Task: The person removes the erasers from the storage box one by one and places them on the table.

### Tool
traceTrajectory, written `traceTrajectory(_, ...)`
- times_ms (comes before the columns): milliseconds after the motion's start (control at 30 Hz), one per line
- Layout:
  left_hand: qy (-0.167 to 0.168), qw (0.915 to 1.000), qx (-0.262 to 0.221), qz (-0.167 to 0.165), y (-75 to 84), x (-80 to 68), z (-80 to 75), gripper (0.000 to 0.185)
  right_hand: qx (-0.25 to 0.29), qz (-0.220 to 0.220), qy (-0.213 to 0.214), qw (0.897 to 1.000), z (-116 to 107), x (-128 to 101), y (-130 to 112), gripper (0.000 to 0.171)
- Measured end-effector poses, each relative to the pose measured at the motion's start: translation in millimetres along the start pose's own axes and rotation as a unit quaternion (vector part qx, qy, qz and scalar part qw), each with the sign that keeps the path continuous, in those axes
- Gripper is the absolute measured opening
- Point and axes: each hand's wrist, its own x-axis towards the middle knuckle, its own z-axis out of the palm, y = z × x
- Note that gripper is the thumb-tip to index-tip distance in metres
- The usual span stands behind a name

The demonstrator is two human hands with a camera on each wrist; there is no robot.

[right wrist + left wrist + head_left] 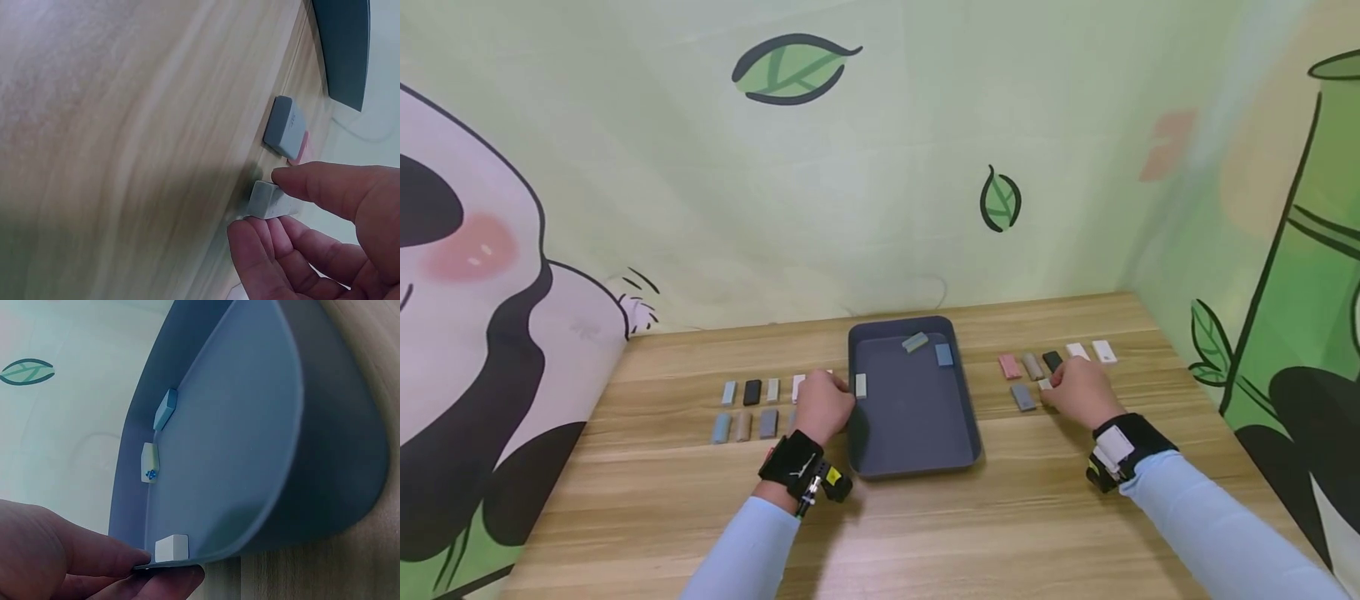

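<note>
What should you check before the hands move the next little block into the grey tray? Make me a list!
1. Right hand has a block: ok, thumb and fingers pinch the pale block on the table.
2. Room in the grey tray: ok, only three blocks inside, most of the floor bare.
3. Left hand out of the way: not ok, it sits at the tray's left rim.
4. Nearby blocks safe from bumps: cannot tell, the dark grey block lies close by.
5. Left hand empty: cannot tell, its fingers touch the rim beside the white block.
</note>
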Motion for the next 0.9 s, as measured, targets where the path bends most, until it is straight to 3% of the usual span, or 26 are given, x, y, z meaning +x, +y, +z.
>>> traceTrajectory(333, 0.000, 1.0000, 0.002, 0.007, -1.4, 0.8, 0.6, 0.035, -0.006, 0.017, -0.008, 1.000, 5.5, 0.9, -0.4, 0.020)
traceTrajectory(633, -0.010, 0.9998, -0.007, -0.016, -5.1, 0.8, 2.9, 0.033, 0.006, 0.022, -0.002, 1.000, 5.4, -2.1, -4.8, 0.030)
traceTrajectory(767, -0.013, 0.9996, -0.013, -0.023, -3.4, 0.9, 2.2, 0.031, -0.007, 0.014, 0.017, 1.000, -1.7, 1.1, -14.4, 0.038)
traceTrajectory(900, -0.014, 0.9996, -0.016, -0.020, -1.5, 1.1, 0.6, 0.032, -0.016, -0.015, 0.040, 0.999, -7.8, 3.3, -35.2, 0.032)
